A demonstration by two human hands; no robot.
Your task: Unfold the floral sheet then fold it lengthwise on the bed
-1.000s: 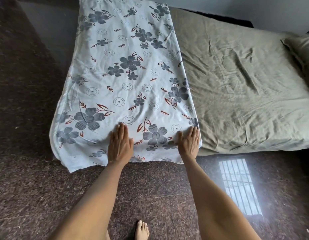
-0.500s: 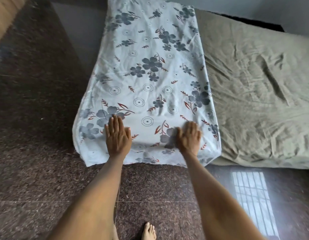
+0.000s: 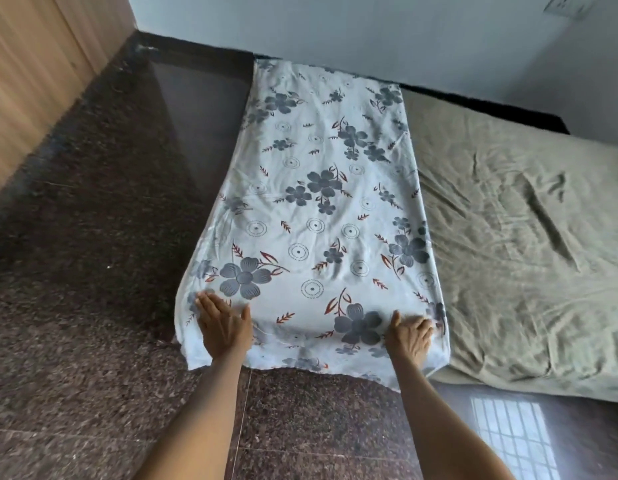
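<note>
The floral sheet (image 3: 321, 209), white with grey flowers and red leaves, lies as a long narrow strip along the left side of the bed (image 3: 529, 244), its near end hanging over the bed's foot. My left hand (image 3: 222, 322) lies flat with straight fingers on the sheet's near left corner. My right hand (image 3: 409, 336) rests on the near right corner, fingers bent over the edge of the cloth; whether it pinches the fabric is unclear.
The bed carries a wrinkled olive cover. Dark speckled granite floor (image 3: 93, 271) runs left of the bed and in front of it. A wooden panel (image 3: 34, 71) stands at far left, a pale wall (image 3: 369, 29) behind the bed.
Both hands slid apart along the sheet's near end, the left toward the left corner, the right toward the right corner. The view lifted and now shows the wall.
</note>
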